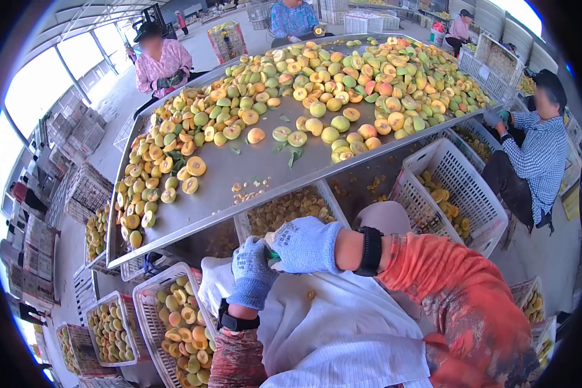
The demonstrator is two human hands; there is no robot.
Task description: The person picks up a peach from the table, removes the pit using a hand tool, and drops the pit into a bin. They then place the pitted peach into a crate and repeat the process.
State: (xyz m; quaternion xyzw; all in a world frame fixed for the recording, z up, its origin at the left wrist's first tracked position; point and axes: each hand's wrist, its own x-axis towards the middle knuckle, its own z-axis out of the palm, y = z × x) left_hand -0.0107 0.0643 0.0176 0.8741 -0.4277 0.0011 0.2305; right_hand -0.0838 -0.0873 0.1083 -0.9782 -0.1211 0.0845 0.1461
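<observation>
My left hand [252,268] and my right hand [306,246], both in blue-grey knitted gloves, meet above my lap, fingers curled together. Between them a bit of something green [273,257] shows; its shape is mostly hidden. Just beyond my hands, a crate [337,205] of small brown pits or pieces stands under the table's near edge. Halved and whole yellow-green fruit [330,134] covers much of the metal table [239,174]. Small pits [247,189] lie near its front edge. A pale cloth [343,323] covers my lap.
Crates of fruit [138,301] stand at my left, and a white crate [459,187] with fruit pieces at my right. One person [535,149] sits at the right; others [165,61] [292,19] are beyond the table. Stacked crates [90,187] line the left.
</observation>
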